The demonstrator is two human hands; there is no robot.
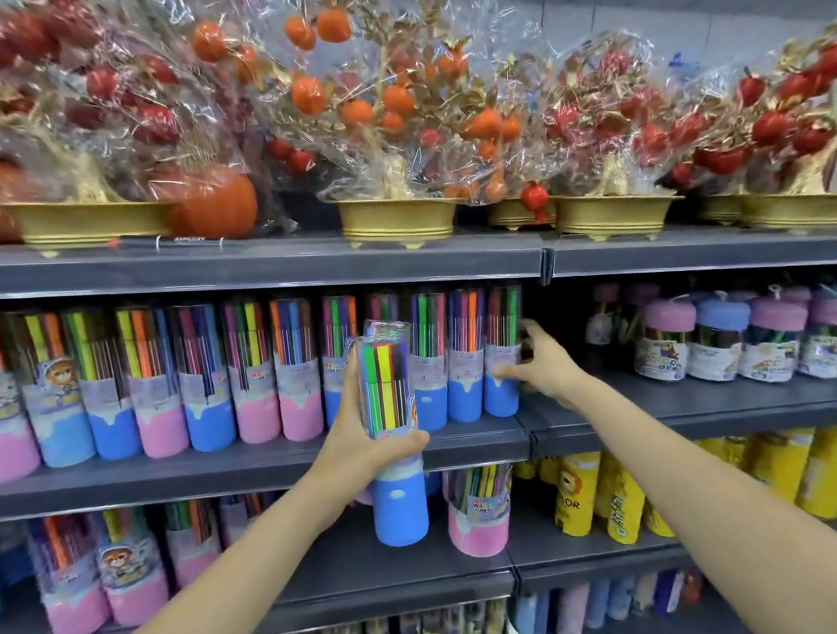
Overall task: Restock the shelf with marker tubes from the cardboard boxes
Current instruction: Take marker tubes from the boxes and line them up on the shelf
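The left hand [367, 441] had its grip wrapped round a tube [392, 433] of markers with a blue base, holding it upright in front of the middle shelf [246, 464], clear of the board and level with the row [237, 377] already standing there. Kept upright like that, it could likely go straight in without turning.

The right hand [540, 363] reached to the right end of that row, thumb and fingers curled round the end tube [503, 359], a blue-based one. This looked like steadying or nudging it, either to close up the row or to open a slot at the bare stretch of shelf beside it; which, I could not tell.

The row stood packed edge to edge, pink and blue bases mixed, labels facing out. The shelf below [328, 558] held fewer tubes with gaps between them, so more stock seemed needed there. No cardboard boxes were in view.
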